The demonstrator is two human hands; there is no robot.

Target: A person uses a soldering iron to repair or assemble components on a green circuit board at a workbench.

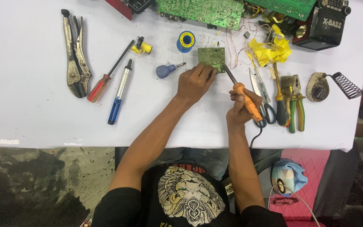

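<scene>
Under your left hand [195, 82] fingertips, the small green square circuit board [211, 57] looks thin, light and breakable; press its edge. Your right hand [241, 108] grips the orange-handled soldering iron [242, 94].

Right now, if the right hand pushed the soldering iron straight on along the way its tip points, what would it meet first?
The right hand aims the soldering iron up and left. Its tip already sits at the lower right corner of the small green circuit board, so that board comes first, probably; height above it is unclear.
</scene>
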